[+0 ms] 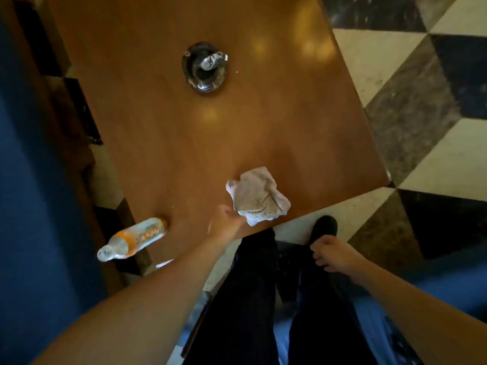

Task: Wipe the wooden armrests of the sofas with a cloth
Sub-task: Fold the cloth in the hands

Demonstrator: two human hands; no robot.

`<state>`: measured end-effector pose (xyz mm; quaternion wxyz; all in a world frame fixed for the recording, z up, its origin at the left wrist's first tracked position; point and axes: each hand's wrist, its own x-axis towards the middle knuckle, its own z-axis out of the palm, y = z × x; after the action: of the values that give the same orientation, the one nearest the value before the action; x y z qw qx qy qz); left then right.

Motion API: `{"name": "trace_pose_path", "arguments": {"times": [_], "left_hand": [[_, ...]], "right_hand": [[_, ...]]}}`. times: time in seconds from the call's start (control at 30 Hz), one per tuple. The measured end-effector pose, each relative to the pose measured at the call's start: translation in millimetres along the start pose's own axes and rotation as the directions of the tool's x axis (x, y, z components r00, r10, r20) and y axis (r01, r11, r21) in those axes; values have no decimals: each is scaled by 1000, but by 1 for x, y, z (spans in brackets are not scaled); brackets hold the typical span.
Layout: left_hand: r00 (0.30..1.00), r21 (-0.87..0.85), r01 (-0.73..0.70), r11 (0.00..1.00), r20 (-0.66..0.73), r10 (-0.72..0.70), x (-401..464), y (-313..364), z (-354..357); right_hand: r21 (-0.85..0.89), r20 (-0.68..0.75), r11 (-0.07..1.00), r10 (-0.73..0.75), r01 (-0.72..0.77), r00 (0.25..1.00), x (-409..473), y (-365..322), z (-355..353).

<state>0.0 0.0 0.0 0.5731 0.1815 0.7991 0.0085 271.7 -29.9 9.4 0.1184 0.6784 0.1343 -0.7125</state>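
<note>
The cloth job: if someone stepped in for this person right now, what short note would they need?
Left hand: at the cloth on the near edge of the wooden table; whether it grips it is unclear.
Right hand: fingers loosely curled, holding nothing, over the lap.
Spray bottle stands at the table's left corner; an ashtray sits farther back.
Done: no wiping shows.
Left: take the cloth and wipe the sofa armrests.

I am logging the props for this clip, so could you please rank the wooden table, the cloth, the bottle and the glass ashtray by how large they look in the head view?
1. wooden table, by far the largest.
2. cloth.
3. bottle and glass ashtray: they look much alike. The ashtray lies farther from the camera, so I would not rank them.
</note>
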Motion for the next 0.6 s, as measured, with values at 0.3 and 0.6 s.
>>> {"name": "trace_pose_path", "arguments": {"times": [0.3,0.6], "left_hand": [[986,-287,102,953,158,-58,67,66,14],[957,-12,-225,974,184,223,1,97,76]], "right_hand": [[126,-181,987,-73,97,981,35,-12,-6],[243,-307,731,-565,638,765,-4,-45,35]]}}
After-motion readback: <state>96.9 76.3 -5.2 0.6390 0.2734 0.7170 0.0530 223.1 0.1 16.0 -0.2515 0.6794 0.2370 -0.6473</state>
